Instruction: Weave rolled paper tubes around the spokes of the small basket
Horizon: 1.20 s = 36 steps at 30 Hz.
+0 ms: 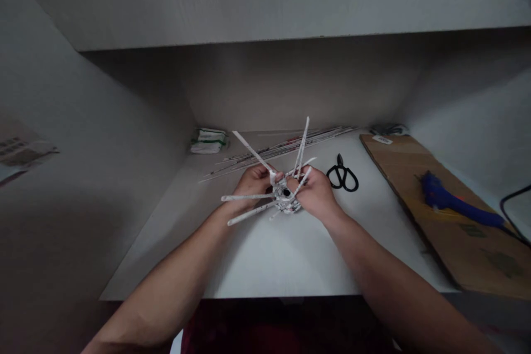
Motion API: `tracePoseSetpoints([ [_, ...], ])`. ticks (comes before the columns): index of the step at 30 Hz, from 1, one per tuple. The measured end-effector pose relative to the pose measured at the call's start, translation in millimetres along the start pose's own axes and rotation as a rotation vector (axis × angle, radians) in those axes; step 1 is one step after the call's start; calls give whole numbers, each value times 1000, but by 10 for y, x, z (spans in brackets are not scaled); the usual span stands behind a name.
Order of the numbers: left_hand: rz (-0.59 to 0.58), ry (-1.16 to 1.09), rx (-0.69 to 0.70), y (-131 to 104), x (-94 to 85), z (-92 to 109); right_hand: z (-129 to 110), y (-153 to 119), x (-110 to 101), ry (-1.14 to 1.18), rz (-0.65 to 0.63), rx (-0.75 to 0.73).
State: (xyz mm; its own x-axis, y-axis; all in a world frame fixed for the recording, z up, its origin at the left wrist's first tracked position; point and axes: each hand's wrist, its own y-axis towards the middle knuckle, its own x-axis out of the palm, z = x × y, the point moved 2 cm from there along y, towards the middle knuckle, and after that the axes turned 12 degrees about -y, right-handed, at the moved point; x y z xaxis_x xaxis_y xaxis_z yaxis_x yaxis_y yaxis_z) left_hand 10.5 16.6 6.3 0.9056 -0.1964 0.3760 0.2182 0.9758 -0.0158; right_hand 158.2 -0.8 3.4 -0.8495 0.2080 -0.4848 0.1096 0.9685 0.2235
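Note:
Between my hands is a small round woven paper basket (290, 207), with several rolled-paper sticks poking out around it. My left hand (254, 183) is closed at its far left side, thumb and fingers pinching a paper stick (253, 150) near where it meets the weave. Gripping the right side of the basket is my right hand (315, 191), its thumb on the rim beside other upright sticks. A dark opening shows in the middle of the basket. Parts of the rim are hidden behind my fingers.
Loose paper sticks (286, 146) lie behind my hands. Black-handled scissors (342, 176) rest to the right. A blue glue gun (460, 207) lies on a cardboard sheet (398, 177). A white packet with green stripes (208, 141) sits at back left. A shelf (290, 0) overhangs the table.

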Motion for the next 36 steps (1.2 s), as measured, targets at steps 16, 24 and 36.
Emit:
tracePoseSetpoints([
  [16, -69, 62, -120, -12, -94, 111, 4, 40, -59, -18, -36, -64],
  [24, -150, 122, -34, -5, -91, 68, -120, -25, -151, -89, -35, -263],
  [36, 19, -81, -78, -27, 16, -25, 20, 48, 64, 482, -98, 21],
])
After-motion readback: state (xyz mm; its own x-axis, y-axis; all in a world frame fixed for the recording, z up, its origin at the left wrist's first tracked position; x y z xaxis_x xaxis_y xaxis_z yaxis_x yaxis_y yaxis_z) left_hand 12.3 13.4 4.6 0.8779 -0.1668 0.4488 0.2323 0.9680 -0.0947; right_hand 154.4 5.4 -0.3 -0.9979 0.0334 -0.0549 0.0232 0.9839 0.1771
